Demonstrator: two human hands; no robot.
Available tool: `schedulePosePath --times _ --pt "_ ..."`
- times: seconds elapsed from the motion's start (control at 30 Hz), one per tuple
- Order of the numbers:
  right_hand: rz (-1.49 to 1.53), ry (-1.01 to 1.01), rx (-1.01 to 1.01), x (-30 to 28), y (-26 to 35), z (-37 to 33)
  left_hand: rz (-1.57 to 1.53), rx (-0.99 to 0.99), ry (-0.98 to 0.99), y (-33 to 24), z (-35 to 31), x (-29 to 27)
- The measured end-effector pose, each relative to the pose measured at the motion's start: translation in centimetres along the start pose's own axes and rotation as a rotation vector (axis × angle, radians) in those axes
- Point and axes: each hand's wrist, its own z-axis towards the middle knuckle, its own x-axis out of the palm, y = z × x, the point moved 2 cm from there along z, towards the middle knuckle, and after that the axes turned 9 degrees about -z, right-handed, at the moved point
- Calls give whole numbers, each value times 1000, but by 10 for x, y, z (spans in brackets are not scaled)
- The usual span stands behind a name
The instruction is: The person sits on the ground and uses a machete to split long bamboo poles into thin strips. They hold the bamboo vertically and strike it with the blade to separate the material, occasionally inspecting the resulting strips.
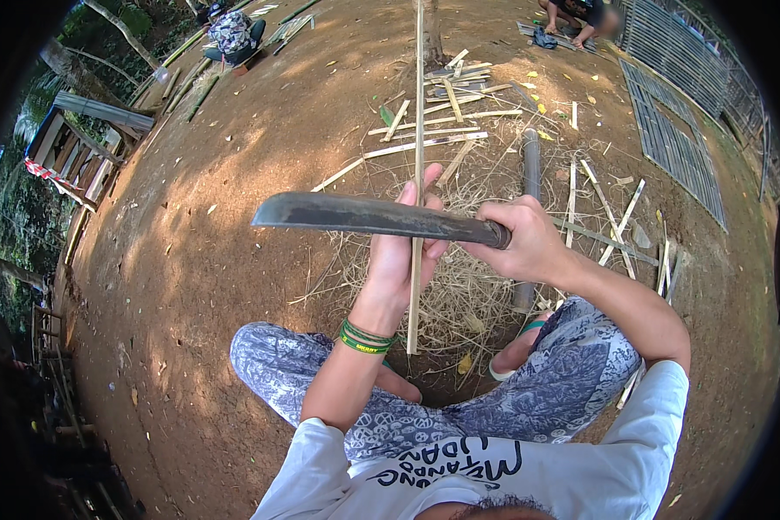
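My right hand [529,241] is wrapped round the handle of a machete [347,213]. Its long dark blade points left and lies across a thin bamboo strip [419,104], on the near side of it in this view. The strip stands lengthwise, running from the top of the picture down to between my knees. My left hand [392,260] grips it behind the blade, with the thumb and fingers partly hidden. Whether the edge bites into the strip, I cannot tell. Below my hands lies a heap of thin shavings [468,303].
A dark pole [531,165] lies on the ground beyond my right hand. Cut bamboo strips [455,95] are scattered ahead, others [615,221] to the right. Woven bamboo panels [676,139] lie far right. Two people crouch farther off, one left [234,35], one right [576,13].
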Motion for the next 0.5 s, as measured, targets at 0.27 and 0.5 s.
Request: schedulePosePath --times 0.27,0.5 --pt "-114 22 -87 6 3 -2 151 83 -164 11 -1 10" --pt "-144 -61 -92 8 6 1 169 67 -128 25 -2 20"
